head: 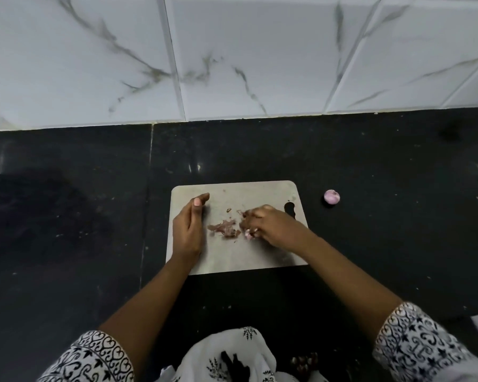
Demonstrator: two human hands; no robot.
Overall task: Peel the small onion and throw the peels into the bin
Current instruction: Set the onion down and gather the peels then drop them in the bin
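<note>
Onion parked aside on tabletop, seemingly peeled. Right hand curled round peels for binning; left hand straight-fingered, walling them in.

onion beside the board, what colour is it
Pale pinkish purple; the onion shows best in the head view, on the black counter.

Worktop black, faint pale specks. Wall tiles white, grey marble veining. Cutting board pale grey-beige. Onion pale purple-pink. Peels reddish-brown, pink. Sleeves white, black scrollwork pattern.
</note>
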